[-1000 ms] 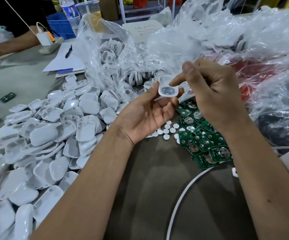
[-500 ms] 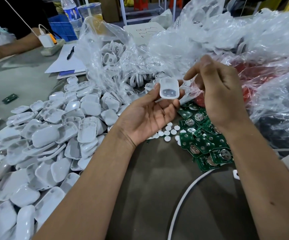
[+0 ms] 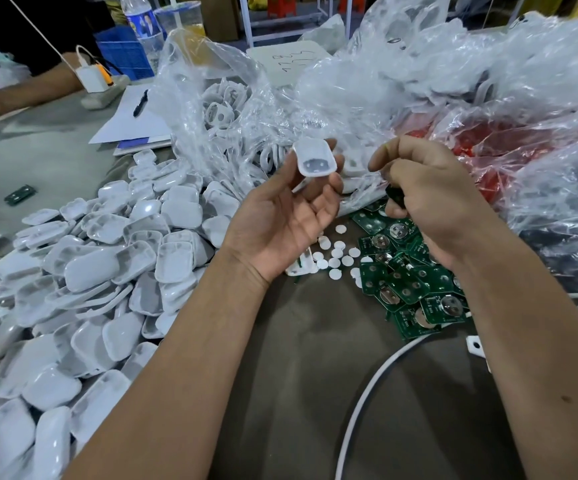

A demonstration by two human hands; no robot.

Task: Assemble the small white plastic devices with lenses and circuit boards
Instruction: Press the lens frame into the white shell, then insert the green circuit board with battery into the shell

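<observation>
hands were up over the grey-brown tabletop (image 3: 298,393), well above the parts. left hand (image 3: 280,220) sat palm up, thumb and fingertips pinching a small white rounded plastic shell (image 3: 314,157) by its edges, open side facing the camera, a darker patch showing inside it. right hand (image 3: 429,192) hovered just beside that shell without touching it, fingers curled in, and a small dark piece (image 3: 395,197) was tucked between the thumb and fingertips; what that piece was could not be told.

below the right hand lay a heap of green circuit boards with round silver contacts (image 3: 408,271), overlapping one another. just to their left, a scatter of small white round discs (image 3: 336,251) rested flat on the table, partly under the left palm. a big pile of white rounded plastic shells (image 3: 114,271) spread across the left side, many lying hollow side up. behind the hands, crumpled clear plastic bags (image 3: 384,91) held more white parts, one bag showing red inside. a white cable (image 3: 363,393) curved across the table near the right forearm. far left, another person's forearm (image 3: 21,91) rested on the table, near a sheet of white paper with a black pen (image 3: 140,102) on it.
</observation>
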